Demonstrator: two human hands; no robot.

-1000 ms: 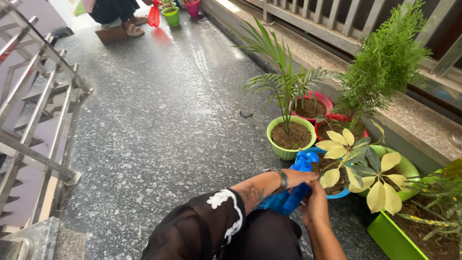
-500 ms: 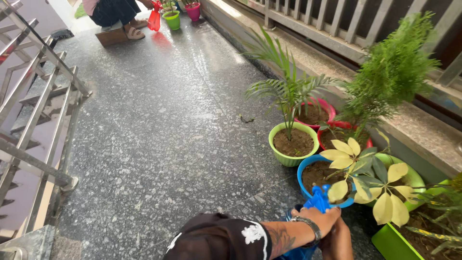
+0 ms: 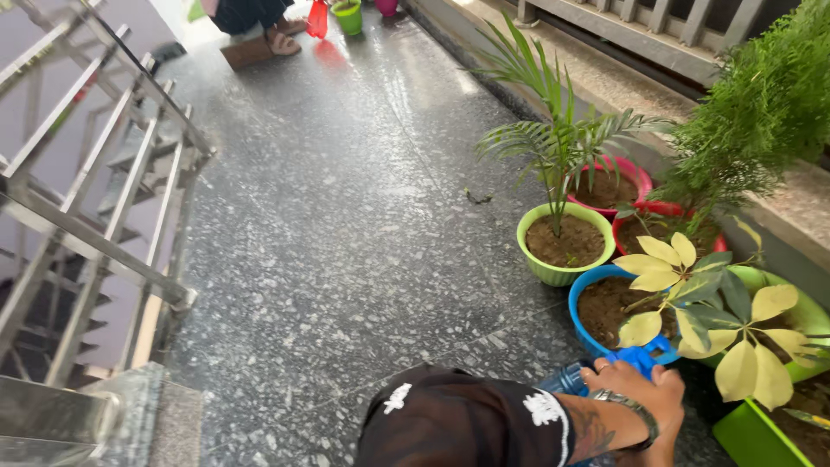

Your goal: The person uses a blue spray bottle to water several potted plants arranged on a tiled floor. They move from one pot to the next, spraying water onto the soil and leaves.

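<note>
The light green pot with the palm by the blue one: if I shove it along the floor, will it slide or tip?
The light green pot is low, wide and filled with soil, so it probably feels heavy and resists tipping. The speckled stone floor looks polished, so a low push should slide it. The palm stands tall with thin fronds that likely flop, so pushing at the stem could bend it.
</note>
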